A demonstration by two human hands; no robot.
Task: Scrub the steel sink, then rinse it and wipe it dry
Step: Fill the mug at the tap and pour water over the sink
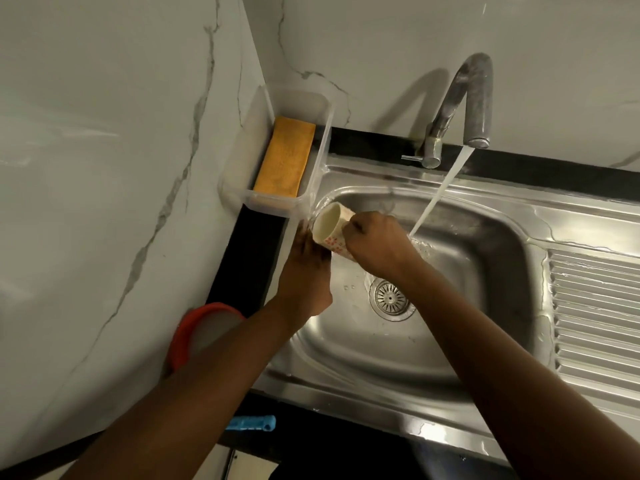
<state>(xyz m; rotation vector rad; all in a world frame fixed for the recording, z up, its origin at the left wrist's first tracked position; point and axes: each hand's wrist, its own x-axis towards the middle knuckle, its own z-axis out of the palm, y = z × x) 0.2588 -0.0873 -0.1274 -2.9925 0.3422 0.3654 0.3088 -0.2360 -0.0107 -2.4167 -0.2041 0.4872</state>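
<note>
Both hands are in frame over the steel sink, which takes up centre-right and is set in a black counter against the marble-look wall. My read on the right hand: fingers curled tight round a cream cup, gripping it at the base end. The cup is tipped on its side with the mouth facing up-left, over the far-left corner of the basin. It has red print on the side, but that is too small and blurred to read. The left hand has its fingers stretched out and grips nothing. It lies at the sink's left rim just below the cup, and motion blur means I can't tell if it touches the cup. The faucet is running. The water stream falls slantwise and hits the basin floor just right of the right wrist, not into the cup. The drain strainer is visible below the right forearm, with wet film and droplets around it. The ribbed drainboard is on the right. A clear plastic tub sits in the wall corner, touching the sink's far-left rim, with an orange cloth or sponge lying flat inside. A red-rimmed round item is partly hidden behind the left forearm. A blue ribbed object is at the near counter edge, and I can't identify it.
</note>
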